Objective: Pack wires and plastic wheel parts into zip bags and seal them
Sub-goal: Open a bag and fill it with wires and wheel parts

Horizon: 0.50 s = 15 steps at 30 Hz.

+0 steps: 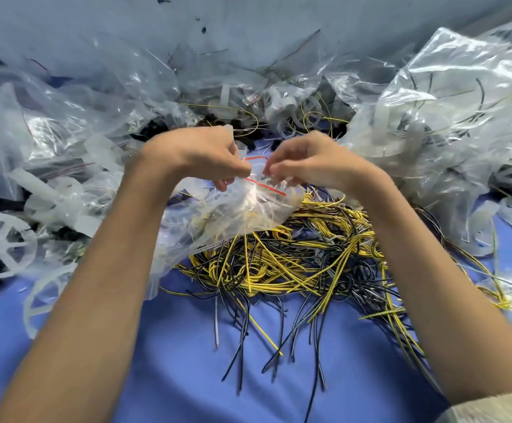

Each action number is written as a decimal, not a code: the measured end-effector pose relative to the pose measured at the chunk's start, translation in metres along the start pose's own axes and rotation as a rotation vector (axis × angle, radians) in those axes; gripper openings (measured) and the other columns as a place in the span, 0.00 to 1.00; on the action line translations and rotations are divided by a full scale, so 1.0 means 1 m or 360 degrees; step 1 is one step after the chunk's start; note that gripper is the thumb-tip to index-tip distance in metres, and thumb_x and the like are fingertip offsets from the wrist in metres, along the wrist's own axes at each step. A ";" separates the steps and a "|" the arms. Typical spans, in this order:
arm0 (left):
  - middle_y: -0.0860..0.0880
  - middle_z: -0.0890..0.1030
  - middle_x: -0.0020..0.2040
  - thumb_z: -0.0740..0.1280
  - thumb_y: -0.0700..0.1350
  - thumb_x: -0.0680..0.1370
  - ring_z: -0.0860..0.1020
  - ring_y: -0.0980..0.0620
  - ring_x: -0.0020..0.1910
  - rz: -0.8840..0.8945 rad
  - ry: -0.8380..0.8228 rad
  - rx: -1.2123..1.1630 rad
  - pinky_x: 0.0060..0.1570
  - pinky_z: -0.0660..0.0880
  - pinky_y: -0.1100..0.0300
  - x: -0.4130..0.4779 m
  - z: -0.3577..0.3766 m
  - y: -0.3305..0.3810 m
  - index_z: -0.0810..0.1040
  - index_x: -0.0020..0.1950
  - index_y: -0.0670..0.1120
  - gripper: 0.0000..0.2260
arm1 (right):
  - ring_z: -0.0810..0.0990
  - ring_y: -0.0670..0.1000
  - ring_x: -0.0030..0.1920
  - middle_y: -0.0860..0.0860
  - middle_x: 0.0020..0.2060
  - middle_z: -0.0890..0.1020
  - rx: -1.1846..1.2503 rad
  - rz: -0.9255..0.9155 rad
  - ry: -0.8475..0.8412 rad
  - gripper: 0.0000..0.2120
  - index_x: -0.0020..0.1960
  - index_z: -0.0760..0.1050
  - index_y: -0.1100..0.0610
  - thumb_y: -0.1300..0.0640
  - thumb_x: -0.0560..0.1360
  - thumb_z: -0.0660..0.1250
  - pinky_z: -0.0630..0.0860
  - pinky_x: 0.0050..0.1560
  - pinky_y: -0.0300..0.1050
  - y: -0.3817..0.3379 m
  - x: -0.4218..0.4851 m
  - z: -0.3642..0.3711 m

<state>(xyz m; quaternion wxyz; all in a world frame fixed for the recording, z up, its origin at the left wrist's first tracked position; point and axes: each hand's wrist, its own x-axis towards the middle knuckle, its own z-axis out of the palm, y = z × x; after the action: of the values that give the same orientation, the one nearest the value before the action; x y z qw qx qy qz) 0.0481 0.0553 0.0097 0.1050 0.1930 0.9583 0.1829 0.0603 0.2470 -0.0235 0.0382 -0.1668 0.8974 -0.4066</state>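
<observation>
Above the wire pile (303, 257), zip bag (242, 209) holding wires, both hands' fingers (242, 172) pinching its red-lined mouth

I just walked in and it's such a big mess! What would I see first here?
First, the two hands in the middle: the left hand and the right hand pinch the red-striped top of a clear zip bag. Right under them lies a big tangle of yellow and black wires on the blue table. At the far left sits a white plastic wheel with spokes, and crinkly bags are piled behind.
</observation>
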 end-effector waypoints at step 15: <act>0.53 0.82 0.30 0.66 0.47 0.74 0.80 0.59 0.29 -0.0199 -0.0433 0.0190 0.33 0.67 0.62 0.006 0.006 -0.020 0.76 0.37 0.45 0.08 | 0.59 0.61 0.71 0.60 0.74 0.53 -0.0979 -0.0026 -0.0047 0.32 0.75 0.55 0.55 0.56 0.75 0.63 0.60 0.71 0.54 0.033 0.138 0.046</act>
<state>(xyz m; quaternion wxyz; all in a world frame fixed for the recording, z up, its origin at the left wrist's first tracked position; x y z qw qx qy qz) 0.0376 0.0429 -0.0045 0.2334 0.1620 0.9545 0.0908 -0.0692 0.1893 -0.0695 -0.0042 -0.1838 0.9764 -0.1136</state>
